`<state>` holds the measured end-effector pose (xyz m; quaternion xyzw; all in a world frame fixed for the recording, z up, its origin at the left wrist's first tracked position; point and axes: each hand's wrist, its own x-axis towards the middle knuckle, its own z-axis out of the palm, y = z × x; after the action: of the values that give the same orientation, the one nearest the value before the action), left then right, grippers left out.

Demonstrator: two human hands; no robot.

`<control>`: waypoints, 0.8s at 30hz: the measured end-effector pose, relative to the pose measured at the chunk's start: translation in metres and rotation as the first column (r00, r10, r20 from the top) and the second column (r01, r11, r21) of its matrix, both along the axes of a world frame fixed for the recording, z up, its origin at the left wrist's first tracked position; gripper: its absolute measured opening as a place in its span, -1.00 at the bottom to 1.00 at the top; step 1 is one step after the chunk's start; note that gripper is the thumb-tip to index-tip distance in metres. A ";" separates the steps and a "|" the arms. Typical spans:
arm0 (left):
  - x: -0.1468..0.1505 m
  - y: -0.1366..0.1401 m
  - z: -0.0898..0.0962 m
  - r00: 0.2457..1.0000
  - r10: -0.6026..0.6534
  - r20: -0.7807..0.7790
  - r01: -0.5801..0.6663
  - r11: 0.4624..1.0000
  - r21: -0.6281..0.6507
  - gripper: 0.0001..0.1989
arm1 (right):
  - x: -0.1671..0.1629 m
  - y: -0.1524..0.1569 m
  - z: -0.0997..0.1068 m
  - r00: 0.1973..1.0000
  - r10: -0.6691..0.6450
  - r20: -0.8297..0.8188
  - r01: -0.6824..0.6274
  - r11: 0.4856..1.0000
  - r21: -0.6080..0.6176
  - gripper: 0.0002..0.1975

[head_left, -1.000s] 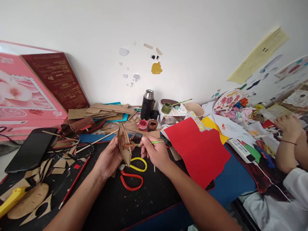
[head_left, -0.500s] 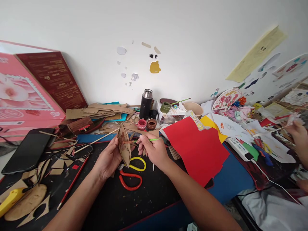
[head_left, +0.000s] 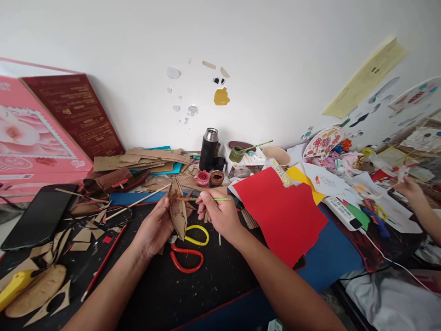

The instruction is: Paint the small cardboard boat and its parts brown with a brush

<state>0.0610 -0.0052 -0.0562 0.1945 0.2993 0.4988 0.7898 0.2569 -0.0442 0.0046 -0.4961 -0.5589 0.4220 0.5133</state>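
A small cardboard boat [head_left: 179, 216], pointed at both ends, stands tilted in my left hand [head_left: 155, 228], whose fingers close on its left side. Brown paint covers part of its inside. My right hand [head_left: 220, 215] pinches a green-handled paintbrush [head_left: 223, 199], with the brown tip against the boat's inside. Behind the boat are an open jar of red paint [head_left: 203, 178] and an open jar of brown paint [head_left: 217, 177]. Scissors with one yellow and one red handle [head_left: 188, 262] lie under the boat, their blades hidden.
A black flask [head_left: 208, 151] stands by the wall near a green paint jar [head_left: 236, 154]. Red paper [head_left: 282, 216] lies at right, cardboard scraps [head_left: 82, 235], a red pencil [head_left: 103, 264] and a phone [head_left: 39, 216] at left. Another person's hand [head_left: 408, 187] is at far right.
The brush tip has shifted very slightly within the boat. My left hand and the boat have hardly moved. At far right, the other person's hand has moved left.
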 end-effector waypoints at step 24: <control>0.005 -0.002 0.006 0.983 0.165 -0.080 -0.166 0.986 0.001 -0.59 | -0.004 -0.012 -0.005 0.979 0.014 0.204 -0.043 0.989 0.141 -0.56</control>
<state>0.0660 -0.0069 -0.0504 0.1864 0.3473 0.5536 0.7336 0.2532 -0.0559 -0.0005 -0.4899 -0.6442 0.3351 0.4823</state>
